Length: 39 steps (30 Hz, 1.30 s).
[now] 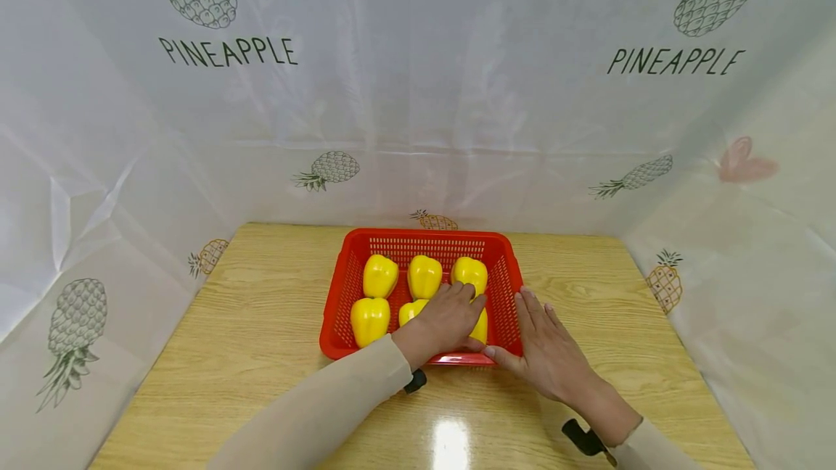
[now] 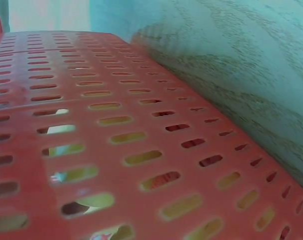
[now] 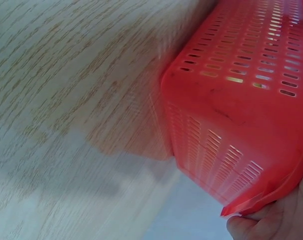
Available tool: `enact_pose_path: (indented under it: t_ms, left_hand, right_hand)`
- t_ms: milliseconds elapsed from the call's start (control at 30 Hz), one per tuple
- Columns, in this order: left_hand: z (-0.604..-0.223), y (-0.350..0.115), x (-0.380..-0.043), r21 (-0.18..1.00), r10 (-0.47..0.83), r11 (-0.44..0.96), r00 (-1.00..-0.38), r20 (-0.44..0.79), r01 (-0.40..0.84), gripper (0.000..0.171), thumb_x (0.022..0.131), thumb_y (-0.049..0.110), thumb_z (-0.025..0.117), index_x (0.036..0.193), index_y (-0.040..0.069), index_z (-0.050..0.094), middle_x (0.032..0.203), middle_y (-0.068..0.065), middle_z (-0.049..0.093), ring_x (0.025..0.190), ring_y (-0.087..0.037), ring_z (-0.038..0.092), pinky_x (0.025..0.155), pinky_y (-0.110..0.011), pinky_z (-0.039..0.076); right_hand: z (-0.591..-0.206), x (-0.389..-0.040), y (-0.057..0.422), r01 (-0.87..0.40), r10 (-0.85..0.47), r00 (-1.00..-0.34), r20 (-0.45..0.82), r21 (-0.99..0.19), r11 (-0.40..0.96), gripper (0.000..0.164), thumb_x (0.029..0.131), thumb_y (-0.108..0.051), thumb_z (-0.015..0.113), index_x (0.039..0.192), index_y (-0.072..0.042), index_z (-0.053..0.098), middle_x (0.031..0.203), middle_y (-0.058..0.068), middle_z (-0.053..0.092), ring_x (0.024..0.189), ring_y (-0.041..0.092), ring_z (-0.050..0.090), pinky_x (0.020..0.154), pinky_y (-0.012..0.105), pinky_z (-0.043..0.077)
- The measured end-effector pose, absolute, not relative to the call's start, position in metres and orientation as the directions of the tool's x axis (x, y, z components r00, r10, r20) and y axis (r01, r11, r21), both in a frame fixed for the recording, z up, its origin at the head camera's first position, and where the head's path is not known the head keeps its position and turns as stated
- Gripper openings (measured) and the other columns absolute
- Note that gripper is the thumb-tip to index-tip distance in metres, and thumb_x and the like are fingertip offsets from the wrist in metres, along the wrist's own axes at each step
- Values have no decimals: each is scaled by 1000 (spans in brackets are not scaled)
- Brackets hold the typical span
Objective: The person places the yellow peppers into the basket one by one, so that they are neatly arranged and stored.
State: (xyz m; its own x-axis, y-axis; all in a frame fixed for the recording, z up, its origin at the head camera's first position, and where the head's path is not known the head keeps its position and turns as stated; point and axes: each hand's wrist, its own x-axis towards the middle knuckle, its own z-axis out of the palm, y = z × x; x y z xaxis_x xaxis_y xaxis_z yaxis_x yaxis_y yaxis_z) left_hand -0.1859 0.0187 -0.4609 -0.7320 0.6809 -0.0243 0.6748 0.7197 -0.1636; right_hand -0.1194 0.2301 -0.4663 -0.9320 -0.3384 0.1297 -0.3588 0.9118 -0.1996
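Observation:
In the head view, several yellow bell peppers stand in two rows inside a red plastic basket (image 1: 427,236). My left hand (image 1: 444,321) reaches over the basket's front rim. Its fingers and thumb hold the front-right yellow bell pepper (image 1: 480,328), which they partly cover. Beside it, the front-middle pepper (image 1: 410,310) is half hidden by the same hand. My right hand (image 1: 555,354) lies against the basket's front-right corner, fingers straight along the right side and thumb at the front rim. The right wrist view shows part of this hand (image 3: 286,220) touching the rim.
The basket sits on a light wooden table (image 1: 261,310), near its back edge. Pale sheeting with pineapple prints (image 1: 418,93) hangs behind and on both sides. In the left wrist view, the slotted basket wall (image 2: 91,125) fills much of the picture.

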Motion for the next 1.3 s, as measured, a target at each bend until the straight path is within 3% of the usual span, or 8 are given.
enact_pose_path:
  t_ms: [400, 667, 867, 1100, 1300]
  left_hand:
    - [-446, 5, -187, -66, 630, 775, -777, -8, 629, 88, 94, 78, 55, 157, 16, 50, 147, -7, 56, 134, -25, 53, 117, -43, 44]
    - [-435, -22, -179, -34, 599, 801, -801, 16, 598, 85, 96, 72, 60, 158, 15, 49, 157, -8, 51, 145, -29, 48, 126, -53, 35]
    - [-423, -63, -166, 35, 536, 843, -843, 40, 537, 85, 96, 68, 64, 159, 14, 47, 159, -11, 49, 149, -33, 43, 127, -61, 28]
    - [-417, -121, -152, 119, 423, 889, -893, 157, 442, 83, 95, 60, 71, 157, 9, 50, 157, -17, 49, 148, -38, 44, 125, -68, 26]
    - [-432, -169, -146, 160, 322, 914, -908, 270, 372, 80, 95, 53, 75, 153, 4, 52, 158, -21, 47, 147, -43, 43, 122, -76, 22]
  right_hand:
    - [-465, -123, 231, -360, -341, -932, 123, -207, 910, 111, 98, -74, 54, 160, 14, 28, 170, 31, 24, 155, 48, 32, 126, 64, 26]
    - [-464, -125, 230, -357, -340, -934, 112, -215, 909, 112, 97, -75, 55, 160, 13, 28, 170, 31, 24, 155, 48, 32, 126, 65, 25]
    - [-463, -126, 229, -343, -329, -939, 96, -240, 908, 115, 95, -77, 55, 161, 12, 27, 170, 31, 24, 155, 49, 32, 126, 66, 24]
    - [-459, -128, 232, -329, -313, -944, 99, -261, 907, 115, 93, -78, 58, 161, 10, 29, 168, 30, 29, 153, 50, 35, 124, 72, 21]
    - [-461, -132, 245, -318, -282, -946, 158, -300, 899, 95, 101, -65, 58, 162, 4, 34, 166, 28, 34, 150, 51, 37, 121, 75, 21]
